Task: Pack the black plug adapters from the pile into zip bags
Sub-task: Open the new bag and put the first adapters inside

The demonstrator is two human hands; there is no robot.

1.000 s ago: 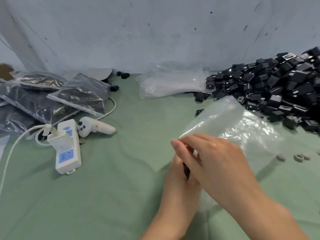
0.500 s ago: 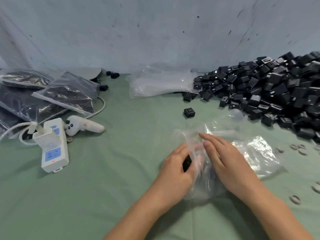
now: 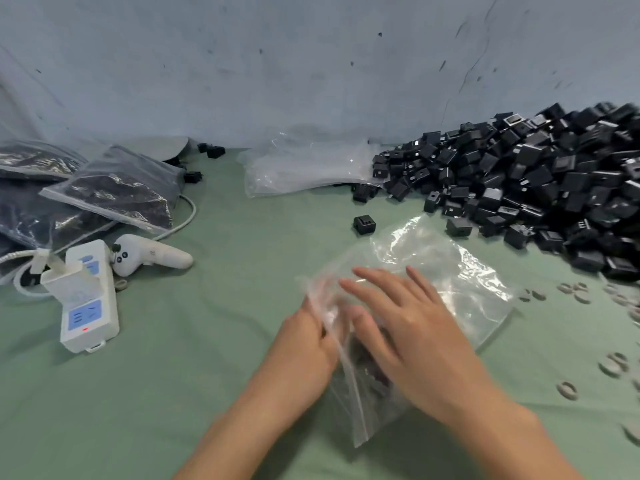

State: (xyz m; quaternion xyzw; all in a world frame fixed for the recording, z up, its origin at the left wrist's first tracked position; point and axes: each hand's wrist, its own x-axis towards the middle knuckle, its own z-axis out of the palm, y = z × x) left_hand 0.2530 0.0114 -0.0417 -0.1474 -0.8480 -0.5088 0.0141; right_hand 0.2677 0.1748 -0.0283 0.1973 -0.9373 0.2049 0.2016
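Head camera, looking down at the green cloth (image 3: 173, 393): I see a clear zip bag (image 3: 450, 271) lying in the middle, near the front, with both hands on it. The left hand (image 3: 304, 344) pinches the bag's mouth edge, its fingers curled in against the plastic. The right hand (image 3: 415, 334) rests on top of the bag, fingers straight and slightly spread, gripping nothing. Something dark shows through the plastic under that palm, too blurred for me to name. The pile of black plug adapters (image 3: 536, 188) is heaped at the right against the wall, past the bag's far corner. One loose adapter (image 3: 364, 225) sits alone just beyond the bag. A stack of empty bags (image 3: 304, 168) lies at the pile's left end. Filled bags (image 3: 114, 192), a white power strip (image 3: 88, 299) and a white controller (image 3: 152, 259) are over on the left.
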